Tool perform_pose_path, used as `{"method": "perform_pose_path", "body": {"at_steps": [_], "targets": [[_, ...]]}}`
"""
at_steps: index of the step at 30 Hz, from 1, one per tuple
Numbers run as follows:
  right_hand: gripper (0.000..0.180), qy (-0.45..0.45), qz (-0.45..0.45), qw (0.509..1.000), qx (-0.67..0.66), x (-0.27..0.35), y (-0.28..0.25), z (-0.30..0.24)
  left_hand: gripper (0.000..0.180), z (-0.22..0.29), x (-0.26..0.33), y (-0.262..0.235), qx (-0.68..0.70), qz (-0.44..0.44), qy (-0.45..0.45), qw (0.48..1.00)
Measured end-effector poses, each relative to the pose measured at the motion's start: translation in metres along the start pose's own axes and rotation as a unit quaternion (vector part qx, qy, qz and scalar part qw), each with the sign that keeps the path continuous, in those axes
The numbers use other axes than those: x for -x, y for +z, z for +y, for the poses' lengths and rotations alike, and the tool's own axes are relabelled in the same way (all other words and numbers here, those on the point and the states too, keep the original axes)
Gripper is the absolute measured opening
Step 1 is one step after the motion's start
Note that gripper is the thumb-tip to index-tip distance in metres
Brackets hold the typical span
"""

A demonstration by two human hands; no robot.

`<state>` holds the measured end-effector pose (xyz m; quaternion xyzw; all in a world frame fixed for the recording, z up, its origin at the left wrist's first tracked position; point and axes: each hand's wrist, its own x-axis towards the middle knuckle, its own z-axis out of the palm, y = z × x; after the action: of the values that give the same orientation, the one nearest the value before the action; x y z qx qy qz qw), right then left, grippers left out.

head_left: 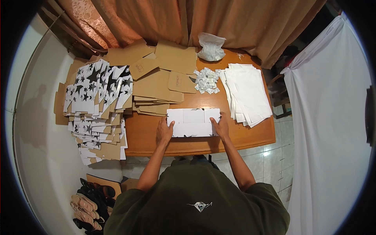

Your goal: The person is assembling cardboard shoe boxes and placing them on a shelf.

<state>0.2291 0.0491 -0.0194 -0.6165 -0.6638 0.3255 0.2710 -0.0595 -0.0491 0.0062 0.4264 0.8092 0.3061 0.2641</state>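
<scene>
A person's left hand (pixel 164 131) and right hand (pixel 222 126) hold a white box (pixel 192 129) by its two ends, thumbs on top, near the front edge of a wooden table (pixel 250 139). Squeezing too hard could buckle the thin-looking walls, and a lopsided grip might let the top panels spring up. Pushed forward, the box could scatter the loose packets (pixel 207 82) or nudge the brown card (pixel 154 87) beside them.

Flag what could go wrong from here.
The white box, held at its ends by the left hand and right hand, is near the front edge of the table and might slip off. The star-printed cardboard pile is unevenly stacked and could slide. Small packets beside the white sheets could get mixed in.
</scene>
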Motion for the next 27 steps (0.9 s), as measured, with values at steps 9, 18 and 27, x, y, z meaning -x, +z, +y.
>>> {"method": "perform_pose_path", "body": {"at_steps": [9, 18, 27], "targets": [[0.087, 0.001, 0.007, 0.999, 0.049, 0.002, -0.008, -0.035, 0.078, 0.010, 0.009, -0.011, -0.028, -0.029, 0.005, 0.999], [0.069, -0.024, 0.014, 0.986, -0.163, 0.001, -0.051, -0.054, 0.080, 0.044, 0.024, -0.039, 0.122, 0.047, 0.072, 0.989], [0.066, -0.092, 0.077, 0.963, -0.241, 0.015, -0.114, -0.101, 0.078, 0.097, 0.041, -0.091, 0.206, 0.080, 0.217, 0.951]]}}
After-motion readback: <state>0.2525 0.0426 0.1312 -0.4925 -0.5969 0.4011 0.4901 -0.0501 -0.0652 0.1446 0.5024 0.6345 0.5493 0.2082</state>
